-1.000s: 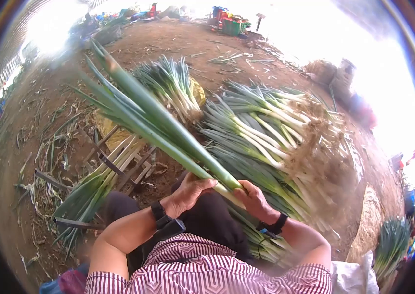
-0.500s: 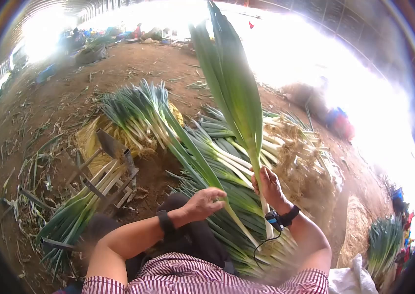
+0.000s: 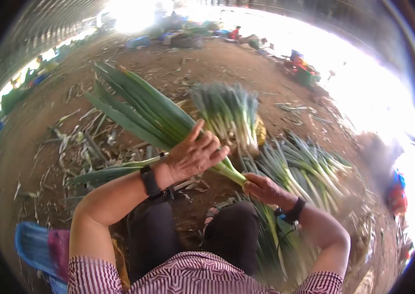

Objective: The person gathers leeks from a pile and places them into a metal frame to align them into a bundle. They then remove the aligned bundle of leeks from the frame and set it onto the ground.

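A big leek [image 3: 161, 115] slants across in front of me, its broad green leaves pointing up to the left. My right hand [image 3: 266, 190] is closed round the pale lower end of its stalk. Across the stalk, below the leaves, lies my left hand [image 3: 197, 153], fingers stretched and spread, touching the leek. Its thumb is hidden. Below my right hand a pile of leeks [image 3: 291, 181] covers the ground to the right. Beyond my hands a bunch of leeks [image 3: 227, 115] lies with its leaf tips pointing away.
Other leeks [image 3: 109, 171] lie beside my left forearm, amid leaf scraps [image 3: 82, 130] on the brown dirt floor [image 3: 158, 61]. A blue stool-like object [image 3: 38, 247] stands at lower left. Coloured bags and containers [image 3: 303, 71] are farther back, near a bright opening.
The leek has swung from nearly upright to slanting left. My left hand has moved from beside another leek onto this one's stalk. The view has turned left.
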Motion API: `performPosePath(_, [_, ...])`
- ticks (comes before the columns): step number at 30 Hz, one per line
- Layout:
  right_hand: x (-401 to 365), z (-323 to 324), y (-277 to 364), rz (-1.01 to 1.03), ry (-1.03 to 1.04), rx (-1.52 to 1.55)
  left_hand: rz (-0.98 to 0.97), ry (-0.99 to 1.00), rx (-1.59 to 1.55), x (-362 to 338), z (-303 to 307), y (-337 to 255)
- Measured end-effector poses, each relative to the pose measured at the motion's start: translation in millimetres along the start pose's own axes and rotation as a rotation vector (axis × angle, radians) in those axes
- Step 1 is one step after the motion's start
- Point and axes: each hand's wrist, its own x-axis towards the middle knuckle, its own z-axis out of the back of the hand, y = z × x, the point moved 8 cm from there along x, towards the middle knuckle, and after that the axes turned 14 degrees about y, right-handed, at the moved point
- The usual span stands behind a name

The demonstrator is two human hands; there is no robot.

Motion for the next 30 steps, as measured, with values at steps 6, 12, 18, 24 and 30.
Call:
performPosePath(6, [89.4, 46.2, -25.5, -0.008, 0.15, -0.322, 0.288, 0.135, 0.143, -115.2, -41.5, 124.8])
performPosePath(12, [209.1, 87.1, -32.6, 0.215, -0.035, -0.62, 0.425, 0.459, 0.069, -211.9, -95.5, 203.2])
performPosePath(18, [347.5, 81.4, -47.7, 0.16, 0.038, -0.54, 0.512, 0.62, 0.137, -290.5, -190.5, 256.8])
performPosePath(24, [458.4, 49.0, -125.3, -0.161, 0.115, -0.757, 0.582, 0.895, 0.009, -331.7, -304.6, 264.4])
performPosePath(30, [508.2, 38.4, -212.8, -0.314, 0.038, -0.928, 0.633, 0.96, -0.189, -329.5, -390.5, 231.6])
